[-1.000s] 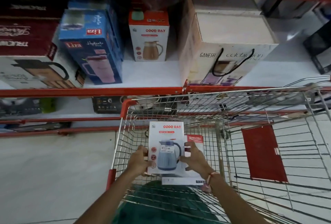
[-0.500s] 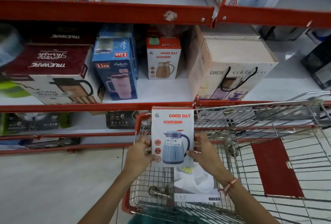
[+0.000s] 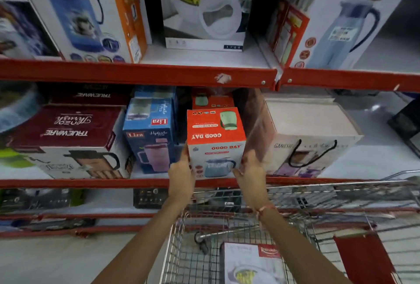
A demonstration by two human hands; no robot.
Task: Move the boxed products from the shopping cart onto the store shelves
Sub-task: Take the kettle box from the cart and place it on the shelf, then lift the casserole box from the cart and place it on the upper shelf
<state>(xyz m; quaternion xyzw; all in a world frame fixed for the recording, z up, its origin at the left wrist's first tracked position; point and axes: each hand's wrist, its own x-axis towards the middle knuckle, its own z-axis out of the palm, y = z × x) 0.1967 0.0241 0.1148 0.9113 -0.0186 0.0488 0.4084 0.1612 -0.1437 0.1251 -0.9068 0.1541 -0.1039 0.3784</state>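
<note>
A white and orange GOOD DAY kettle box (image 3: 216, 140) sits at the front of the middle shelf (image 3: 95, 182), between the blue Liza box (image 3: 151, 136) and a large pink-white box (image 3: 304, 138). My left hand (image 3: 180, 173) presses its left side and my right hand (image 3: 251, 171) its right side. Directly behind it stands a second GOOD DAY box (image 3: 212, 101), mostly hidden. Down in the wire shopping cart (image 3: 179, 249) lies a white box with a red corner label (image 3: 251, 263).
A maroon Trueware box (image 3: 68, 138) fills the shelf's left part. The upper shelf (image 3: 136, 72) holds tall flask and jug boxes. Dark appliances stand on the lower shelf (image 3: 75, 229). A red flap (image 3: 359, 258) hangs inside the cart at right.
Both hands lifted the GOOD DAY box out of the cart and carried it up and forward onto the middle shelf. The view tilted upward, which revealed the upper shelf.
</note>
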